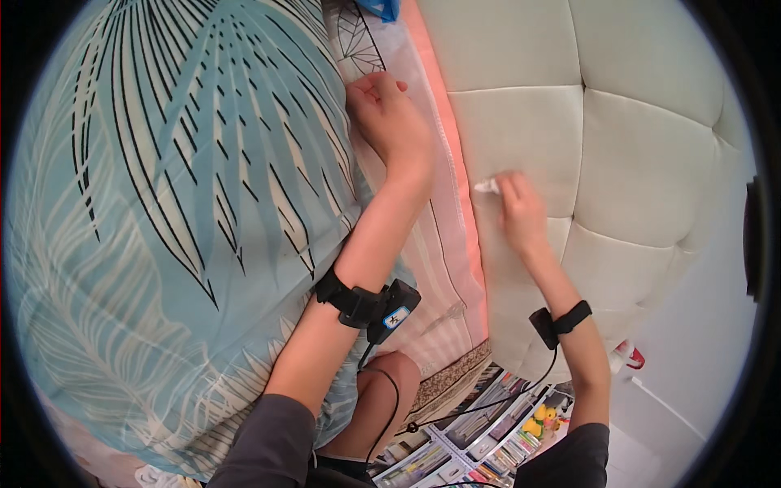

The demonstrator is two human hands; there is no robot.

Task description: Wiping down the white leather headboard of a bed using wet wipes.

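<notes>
In the head view, my right hand (523, 210) pinches a small white wad, perhaps tissue or cloth (487, 185), against the cream tufted headboard (518, 140), near its edge beside the mattress. My left hand (384, 113) rests with curled fingers at the edge of the blue patterned quilt (244, 152), above the pink and white bedding (436, 244). Whether its fingers grip the quilt is hidden. Each forearm wears a black strap with a small cabled box.
A shelf of books (470, 436) with yellow toy ducks (540, 421) stands at the lower right, below the headboard. A blue item (383, 8) lies at the top edge. Black cables hang between my arms. My bent knee (390, 390) is beside the bed's edge.
</notes>
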